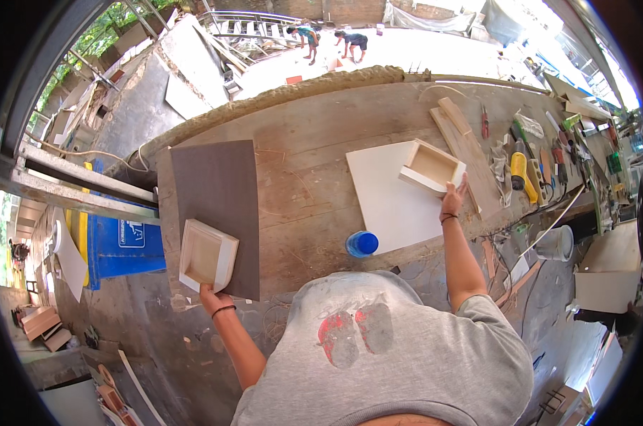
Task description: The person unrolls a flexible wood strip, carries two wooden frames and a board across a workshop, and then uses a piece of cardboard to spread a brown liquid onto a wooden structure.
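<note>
Close to the near left corner of the bench point(307, 135), over a brown board point(218, 181), the left box point(206, 254) is held at its near end by the left hand point(213, 299). Toward the right edge, the right box point(433, 166) is held by the right hand point(453, 198), lying beyond and left of it.
</note>
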